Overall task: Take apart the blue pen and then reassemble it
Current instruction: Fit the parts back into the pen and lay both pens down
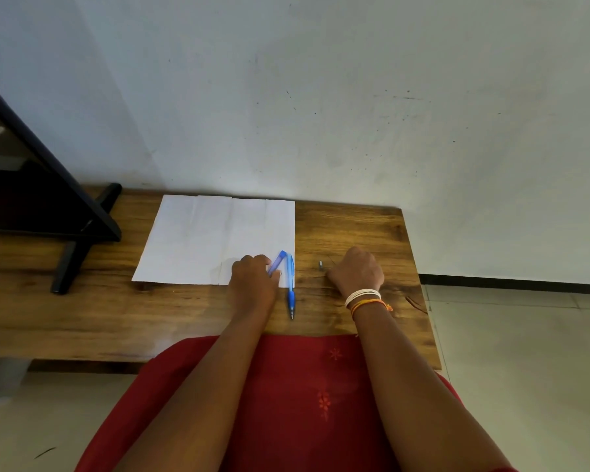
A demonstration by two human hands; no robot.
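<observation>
A blue pen part with its tip lies on the wooden table, pointing toward me, its upper end on the white paper. My left hand rests just left of it, fingers closed on another blue pen piece that sticks out up and to the right. My right hand rests on the table as a loose fist further right; whether it holds anything is hidden. A small grey metal piece lies on the wood just left of that hand.
A black monitor stand occupies the table's left side. The wall rises right behind the table. The table's right edge drops to a tiled floor. My red clothing is below the front edge.
</observation>
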